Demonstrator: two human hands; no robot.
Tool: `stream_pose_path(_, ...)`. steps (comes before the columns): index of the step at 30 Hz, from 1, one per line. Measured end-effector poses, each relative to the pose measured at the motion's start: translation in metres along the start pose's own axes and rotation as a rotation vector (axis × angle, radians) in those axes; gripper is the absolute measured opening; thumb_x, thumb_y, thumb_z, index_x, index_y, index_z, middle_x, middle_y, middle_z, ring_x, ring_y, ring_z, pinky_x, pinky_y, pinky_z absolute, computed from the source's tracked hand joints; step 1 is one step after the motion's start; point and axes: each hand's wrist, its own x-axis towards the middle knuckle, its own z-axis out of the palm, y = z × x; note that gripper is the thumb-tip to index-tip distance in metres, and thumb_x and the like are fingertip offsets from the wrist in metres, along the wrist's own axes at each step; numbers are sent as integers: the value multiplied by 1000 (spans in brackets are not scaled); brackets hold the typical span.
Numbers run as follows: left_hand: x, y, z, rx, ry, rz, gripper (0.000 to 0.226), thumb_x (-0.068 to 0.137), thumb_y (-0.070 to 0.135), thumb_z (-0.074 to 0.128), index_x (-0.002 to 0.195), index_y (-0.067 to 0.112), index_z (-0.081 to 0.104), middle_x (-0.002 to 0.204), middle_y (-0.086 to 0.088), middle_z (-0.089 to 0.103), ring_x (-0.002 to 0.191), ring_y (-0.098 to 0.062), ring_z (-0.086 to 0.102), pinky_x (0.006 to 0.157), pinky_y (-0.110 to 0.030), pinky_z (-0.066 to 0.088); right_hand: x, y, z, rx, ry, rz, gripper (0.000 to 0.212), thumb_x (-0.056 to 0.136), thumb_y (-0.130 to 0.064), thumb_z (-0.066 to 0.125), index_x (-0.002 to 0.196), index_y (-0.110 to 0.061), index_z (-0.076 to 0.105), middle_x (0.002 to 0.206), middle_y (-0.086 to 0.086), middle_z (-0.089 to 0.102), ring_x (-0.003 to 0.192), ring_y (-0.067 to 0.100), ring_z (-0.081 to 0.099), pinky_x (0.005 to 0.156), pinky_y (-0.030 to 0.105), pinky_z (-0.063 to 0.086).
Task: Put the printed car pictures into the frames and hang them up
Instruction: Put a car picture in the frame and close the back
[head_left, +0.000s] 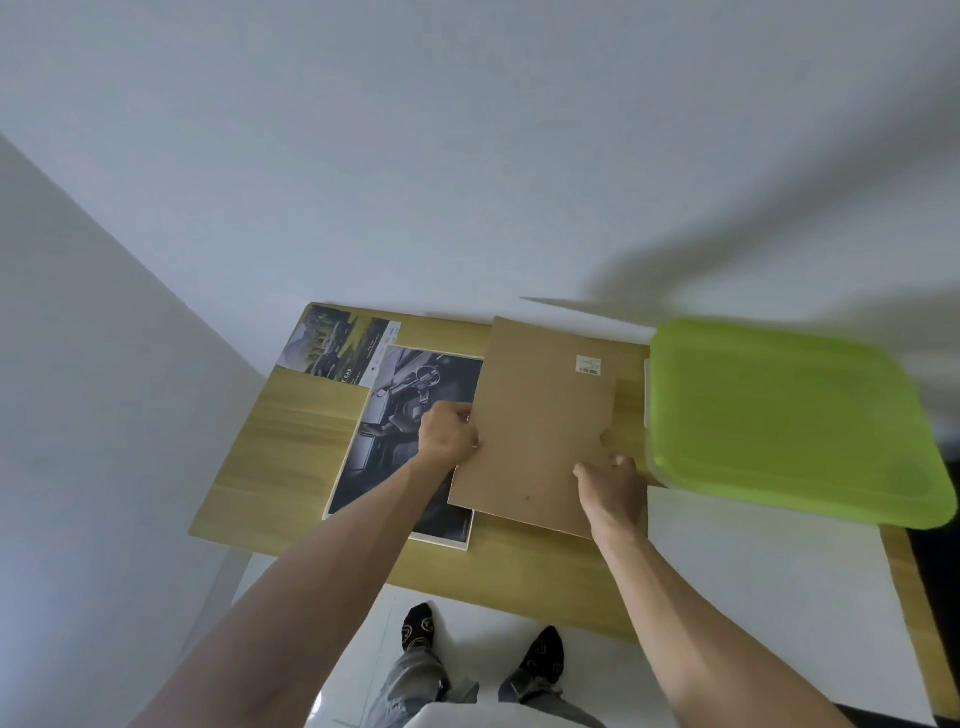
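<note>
A brown backing board (540, 415) with a small white label lies tilted over the middle of the wooden table (291, 447). My left hand (449, 431) grips its left edge and my right hand (610, 486) grips its lower right edge. Under the board's left side lies a white frame holding a black-and-white car interior picture (395, 415). A colour car print (337, 345) lies flat at the table's far left corner.
A bright green plastic lid or tray (789, 415) covers the table's right side, close to the board's right edge. White walls stand behind and to the left. A white sheet (753, 561) lies at the front right. My feet show below the table's front edge.
</note>
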Motion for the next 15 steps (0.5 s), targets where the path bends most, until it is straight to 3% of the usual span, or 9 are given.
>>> stream_pose_path(3, 10, -17, -31, 15, 13, 6, 53, 77, -5, 66, 125, 18, 66, 110, -6, 72, 94, -20, 65, 86, -34, 55, -11, -19, 11, 44, -77, -89, 61, 76, -12, 69, 135, -14, 53, 122, 8, 61, 98, 25, 63, 75, 35, 53)
stream_pose_path(6, 20, -32, -64, 43, 29, 34, 55, 76, -3, 70, 128, 15, 64, 111, -9, 70, 97, -23, 64, 90, -35, 54, -20, -29, 30, 51, -161, -154, 62, 80, 1, 68, 138, -11, 51, 127, 6, 60, 102, 19, 60, 79, 29, 51)
stream_pose_path(8, 25, -44, -84, 81, 25, 47, 54, 76, -2, 72, 127, 12, 64, 115, -10, 68, 103, -26, 63, 91, -33, 52, -29, -35, 44, 44, -180, -168, 60, 82, 3, 67, 138, -12, 52, 119, 3, 61, 98, 17, 61, 80, 27, 52)
stream_pose_path(10, 31, -58, -103, 120, -2, 46, 62, 72, -1, 75, 132, 12, 60, 114, -14, 69, 101, -29, 65, 88, -33, 52, -39, -37, 60, 33, -203, -170, 54, 83, 3, 68, 132, -13, 53, 103, -2, 60, 81, 10, 60, 72, 23, 50)
stream_pose_path(13, 36, -83, -125, 126, -46, 27, 75, 70, -5, 74, 139, 11, 51, 94, -13, 69, 83, -29, 67, 77, -34, 55, -53, -36, 84, 1, -219, -199, 52, 82, 2, 71, 128, -13, 54, 98, -1, 62, 72, 1, 56, 61, 16, 45)
stream_pose_path(15, 39, -97, -135, 157, -57, 46, 76, 71, -6, 72, 141, 12, 50, 83, -7, 67, 79, -26, 65, 80, -37, 56, -62, -36, 98, -23, -207, -215, 51, 81, 1, 72, 127, -12, 54, 90, -6, 60, 71, 1, 55, 57, 12, 41)
